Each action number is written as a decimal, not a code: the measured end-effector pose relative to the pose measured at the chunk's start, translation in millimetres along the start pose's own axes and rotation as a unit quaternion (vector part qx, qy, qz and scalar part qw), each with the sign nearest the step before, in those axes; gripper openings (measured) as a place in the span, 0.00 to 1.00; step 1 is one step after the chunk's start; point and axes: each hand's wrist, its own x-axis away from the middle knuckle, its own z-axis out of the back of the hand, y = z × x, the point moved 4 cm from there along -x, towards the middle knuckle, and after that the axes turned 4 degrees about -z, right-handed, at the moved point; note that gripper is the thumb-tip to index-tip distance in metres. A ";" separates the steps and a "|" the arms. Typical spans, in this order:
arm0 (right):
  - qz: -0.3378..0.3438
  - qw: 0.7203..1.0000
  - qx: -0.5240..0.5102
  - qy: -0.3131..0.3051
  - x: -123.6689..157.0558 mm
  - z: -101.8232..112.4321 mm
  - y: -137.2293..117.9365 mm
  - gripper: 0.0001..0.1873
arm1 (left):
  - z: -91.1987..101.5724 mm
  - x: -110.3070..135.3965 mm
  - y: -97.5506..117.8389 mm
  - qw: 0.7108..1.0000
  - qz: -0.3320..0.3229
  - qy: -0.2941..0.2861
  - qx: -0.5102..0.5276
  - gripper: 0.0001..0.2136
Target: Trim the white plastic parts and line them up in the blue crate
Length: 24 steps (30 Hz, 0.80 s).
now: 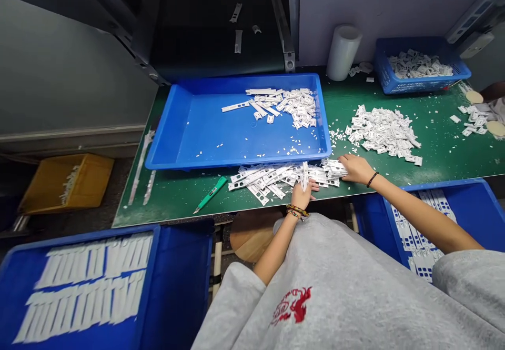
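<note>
My left hand (pixel 302 196) is closed on a white plastic strip (pixel 305 173) that stands up out of the fingers. It is at the front of a heap of long white plastic strips (pixel 262 179) with small square holes, spread along the near side of the table. My right hand (pixel 358 170) has its fingers bent around the right end of that heap, on several strips (pixel 334 168) lying close together. Part of its grip is hidden. Left of the heap lies a green utility knife (pixel 211 195).
Behind the heap stands a blue tray (pixel 185 163) holding white parts. Small white pieces (pixel 384 131) are piled on the green table (pixel 445 152). A blue basket (pixel 410 84) and a white roll (pixel 343 52) stand at the back. Lower trays (pixel 173 287) flank me; a person's hand shows far right.
</note>
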 end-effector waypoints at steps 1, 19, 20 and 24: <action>0.006 1.000 -0.004 -0.002 -0.1 0.8 2.1 0.25 | -0.2 0.6 0.3 1.000 -0.003 -0.001 0.003 0.09; -0.024 0.996 -0.069 0.054 12.7 -4.8 28.6 0.25 | 10.0 8.5 13.1 0.985 -0.149 0.085 -0.029 0.18; -0.031 0.995 -0.077 0.059 11.7 -5.1 28.5 0.25 | 9.5 9.6 15.1 0.981 -0.164 0.094 -0.032 0.20; -0.038 0.989 -0.120 0.080 9.6 -2.5 33.2 0.25 | 7.1 13.6 28.6 0.961 -0.240 0.137 -0.032 0.23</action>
